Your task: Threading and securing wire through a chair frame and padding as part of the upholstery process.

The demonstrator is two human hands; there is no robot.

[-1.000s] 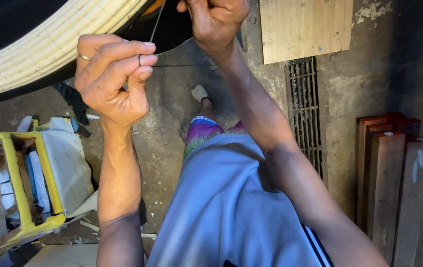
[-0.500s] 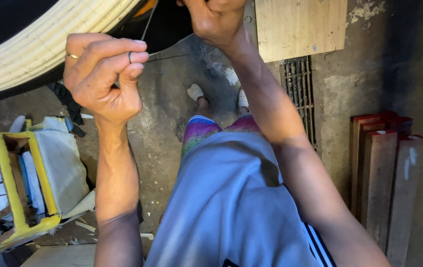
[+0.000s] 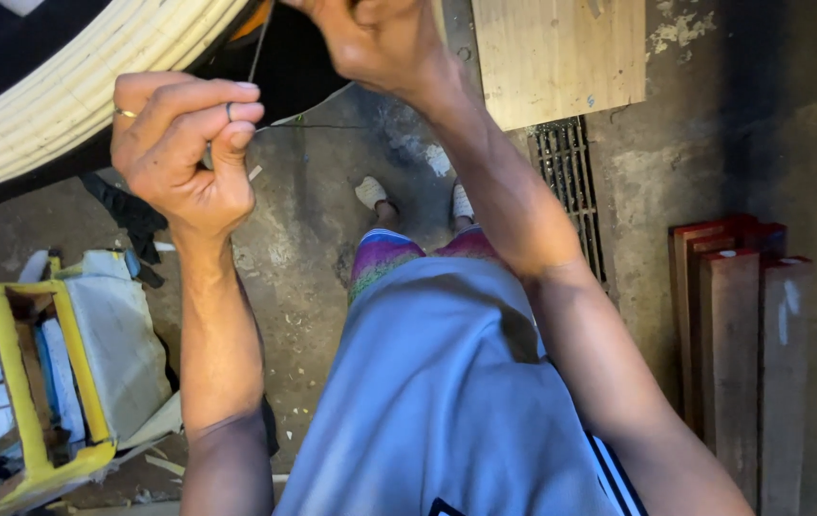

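A: What is the left hand (image 3: 184, 153) doing?

B: It is pinching a thin dark thread (image 3: 308, 126) between thumb and forefinger, with a ring showing on one finger. The thread is running from that pinch rightward, toward the right hand (image 3: 380, 43), and another strand is rising from the pinch up to the pale ribbed rim (image 3: 74, 105) just above it.

A: And the right hand?

B: It is curling closed just past the left one, partly cut off by the top edge. It seems to be gripping the far end of the thread, though the fingertips are hidden.

A: So which step is this?

B: By my judgement, the person is drawing the thread taut in the middle of stitching or binding along the rim. The next move is likely calling for steady tension and a careful feed back toward the rim.

A: What is lying beyond the hands?

B: Below the left hand a yellow wooden frame (image 3: 17, 382) is standing on the concrete floor (image 3: 303, 239). Further right a metal drain grate (image 3: 571, 182) and reddish planks (image 3: 733, 334) are showing.
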